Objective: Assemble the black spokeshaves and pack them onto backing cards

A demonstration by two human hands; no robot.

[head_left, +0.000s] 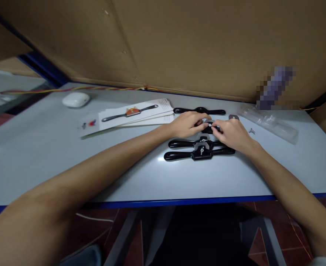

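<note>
A black spokeshave body (206, 130) lies on the table under both my hands, its handles mostly hidden by them. My left hand (187, 123) grips it from the left, fingers curled and thumb stretched toward its middle. The fingertips of my right hand (232, 132) are pinched together at the right of a small round silver piece (210, 125) on the body. Nearer to me lie two black spokeshaves with silver blades, the front spokeshave (203, 153) and the one behind it (179, 143). Beyond my hands rests another black spokeshave (199, 110) without a visible blade.
A dark metal plate (233, 117) and a small silver wing screw (251, 131) lie right of my hands. Clear plastic packaging (276, 127) is farther right. Printed cards (135, 112) are stacked left, near a white rounded object (75, 99). A cardboard wall (179, 44) stands behind.
</note>
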